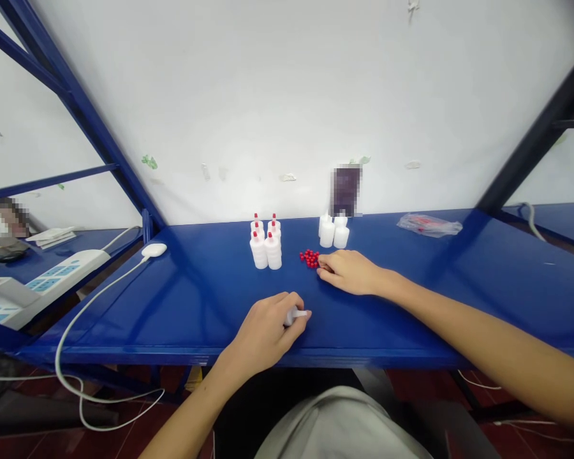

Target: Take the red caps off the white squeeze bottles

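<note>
My left hand (270, 328) is closed around a small white squeeze bottle (290, 317) low over the front of the table. The bottle's bare white nozzle points right, and most of its body is hidden in the fingers. My right hand (347, 271) rests at the right edge of a pile of small red caps (310, 257), its fingertips curled against them. Whether a cap is between those fingertips I cannot make out. Beyond my left hand, several white bottles with red-tipped nozzles (266, 248) stand upright in a tight group.
More white bottles (333, 236) stand behind my right hand, near the wall. On the blue table (196, 287) lie a clear plastic bag with red bits (429, 224) and a white charger-like device (154, 250) with a cable. A power strip (52, 284) sits at far left.
</note>
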`<action>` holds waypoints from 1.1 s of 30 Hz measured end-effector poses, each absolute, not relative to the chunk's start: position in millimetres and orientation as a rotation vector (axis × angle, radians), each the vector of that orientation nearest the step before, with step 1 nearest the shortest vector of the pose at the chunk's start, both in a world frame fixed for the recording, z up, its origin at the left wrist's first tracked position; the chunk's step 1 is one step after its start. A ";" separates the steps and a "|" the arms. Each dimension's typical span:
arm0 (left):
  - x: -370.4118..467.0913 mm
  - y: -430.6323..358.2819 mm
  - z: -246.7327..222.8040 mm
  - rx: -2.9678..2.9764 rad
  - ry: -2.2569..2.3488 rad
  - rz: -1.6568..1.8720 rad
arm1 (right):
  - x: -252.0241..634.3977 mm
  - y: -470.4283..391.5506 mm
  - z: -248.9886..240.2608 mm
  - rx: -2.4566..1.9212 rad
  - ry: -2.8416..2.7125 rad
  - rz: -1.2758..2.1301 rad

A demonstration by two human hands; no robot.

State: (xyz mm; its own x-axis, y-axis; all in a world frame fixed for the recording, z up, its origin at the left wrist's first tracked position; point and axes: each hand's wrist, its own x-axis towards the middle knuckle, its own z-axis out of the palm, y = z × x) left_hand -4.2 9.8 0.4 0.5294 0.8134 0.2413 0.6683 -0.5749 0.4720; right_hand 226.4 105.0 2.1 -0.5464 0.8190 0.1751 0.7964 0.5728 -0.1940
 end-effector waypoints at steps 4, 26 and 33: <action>-4.5 9.7 -0.1 2.452 1.228 0.626 | 223.3 104.0 2.6 -1.466 -2.442 0.241; -4.6 11.7 -1.3 2.288 1.243 0.720 | 186.2 40.1 11.6 -0.675 -2.583 0.294; -5.4 9.9 0.1 2.194 1.321 0.849 | 219.8 72.0 21.4 -0.899 -2.117 0.238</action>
State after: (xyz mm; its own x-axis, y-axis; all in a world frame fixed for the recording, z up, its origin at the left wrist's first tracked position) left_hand -5.4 9.9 0.1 0.3556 0.8928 0.2765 0.6226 -0.4470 0.6424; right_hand 219.8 72.0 21.4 -0.4219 0.6726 0.6079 0.5207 0.7287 -0.4449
